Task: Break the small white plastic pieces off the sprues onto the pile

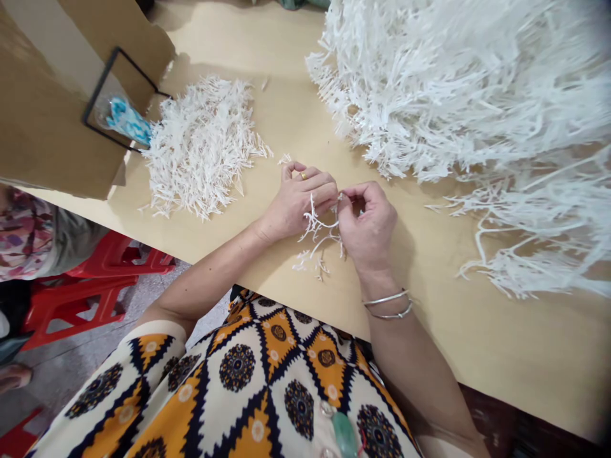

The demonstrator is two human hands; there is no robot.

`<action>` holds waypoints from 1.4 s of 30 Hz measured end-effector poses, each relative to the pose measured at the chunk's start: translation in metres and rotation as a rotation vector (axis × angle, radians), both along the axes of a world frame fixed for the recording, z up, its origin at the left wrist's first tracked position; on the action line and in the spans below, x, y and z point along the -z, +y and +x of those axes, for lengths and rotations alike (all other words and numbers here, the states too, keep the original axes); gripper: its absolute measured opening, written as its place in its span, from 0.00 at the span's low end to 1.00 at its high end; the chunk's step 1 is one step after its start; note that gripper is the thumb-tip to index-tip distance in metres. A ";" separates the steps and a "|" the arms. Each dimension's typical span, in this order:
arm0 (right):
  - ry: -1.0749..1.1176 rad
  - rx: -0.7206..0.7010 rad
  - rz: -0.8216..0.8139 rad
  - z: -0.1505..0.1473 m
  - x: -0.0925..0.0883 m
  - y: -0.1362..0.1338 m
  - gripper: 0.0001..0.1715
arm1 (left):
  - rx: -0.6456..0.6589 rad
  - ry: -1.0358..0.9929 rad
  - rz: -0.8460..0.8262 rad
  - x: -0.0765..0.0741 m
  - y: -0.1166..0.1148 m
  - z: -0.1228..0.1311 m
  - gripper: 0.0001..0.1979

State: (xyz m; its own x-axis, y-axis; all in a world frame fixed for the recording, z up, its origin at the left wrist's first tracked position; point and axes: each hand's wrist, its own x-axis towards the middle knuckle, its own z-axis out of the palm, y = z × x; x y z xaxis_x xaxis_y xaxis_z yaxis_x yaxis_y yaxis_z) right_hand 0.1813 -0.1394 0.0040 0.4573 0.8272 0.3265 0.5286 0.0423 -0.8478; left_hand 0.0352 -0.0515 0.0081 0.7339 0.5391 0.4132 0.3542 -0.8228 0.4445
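Close together over the front of the table, my two hands work on a white, branching plastic sprig (321, 224). My left hand (305, 198), with a gold ring, has its fingers curled shut around part of it. The thumb and forefinger of my right hand (368, 222) pinch the sprig's upper end. Its thin forked twigs hang down between the hands, and the fingers hide some of it. A small heap of short white sprigs (203, 143) lies left of my left hand. To the right rises a much larger pile of longer white branches (443, 83).
A cardboard box (57, 108) with a black wire frame (90, 111) and a blue-and-white packet (128, 121) stands at the left. Loose branches (539, 235) spread over the right side of the table (458, 324). Red stools (81, 305) and a seated person's leg are at lower left.
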 end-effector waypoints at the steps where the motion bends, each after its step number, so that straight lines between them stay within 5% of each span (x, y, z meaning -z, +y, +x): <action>1: 0.000 -0.003 -0.003 0.000 0.001 0.000 0.03 | 0.006 0.002 0.022 0.000 0.000 0.000 0.14; 7: -0.115 0.131 0.015 0.033 0.014 0.006 0.09 | 0.207 0.029 0.202 -0.007 -0.024 0.006 0.08; 9: -0.063 0.121 0.032 0.046 0.016 0.007 0.07 | 0.185 -0.010 0.197 -0.006 -0.025 0.008 0.06; 14: 0.128 0.022 0.076 0.046 0.017 0.006 0.06 | -0.450 -0.288 -0.009 0.006 0.007 -0.003 0.10; 17: 0.158 -0.035 0.052 0.036 0.016 0.004 0.07 | -0.663 -0.385 -0.053 0.007 0.017 -0.013 0.13; 19: 0.165 -0.046 0.032 0.030 0.013 0.002 0.06 | -0.635 -0.374 -0.049 0.003 0.011 -0.013 0.16; 26: 0.189 -0.083 0.014 0.012 -0.002 -0.002 0.09 | -0.222 0.010 -0.084 -0.010 -0.017 0.004 0.24; 32: 0.340 -0.106 0.039 0.013 0.006 0.001 0.09 | -0.221 -0.020 -0.135 -0.003 -0.011 0.004 0.19; 36: 0.155 -0.059 0.039 0.011 -0.001 -0.001 0.07 | -0.268 0.003 -0.099 -0.001 -0.011 0.004 0.16; 42: -0.064 -0.004 0.031 0.012 -0.003 -0.003 0.07 | -0.160 0.030 -0.068 -0.006 -0.013 0.004 0.13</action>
State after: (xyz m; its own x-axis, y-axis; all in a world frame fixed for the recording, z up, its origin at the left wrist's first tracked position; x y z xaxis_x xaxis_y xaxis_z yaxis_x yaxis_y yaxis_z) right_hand 0.1934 -0.1421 0.0074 0.4317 0.8178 0.3805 0.5816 0.0700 -0.8105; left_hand 0.0389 -0.0648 0.0143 0.6481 0.6757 0.3513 0.4916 -0.7235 0.4846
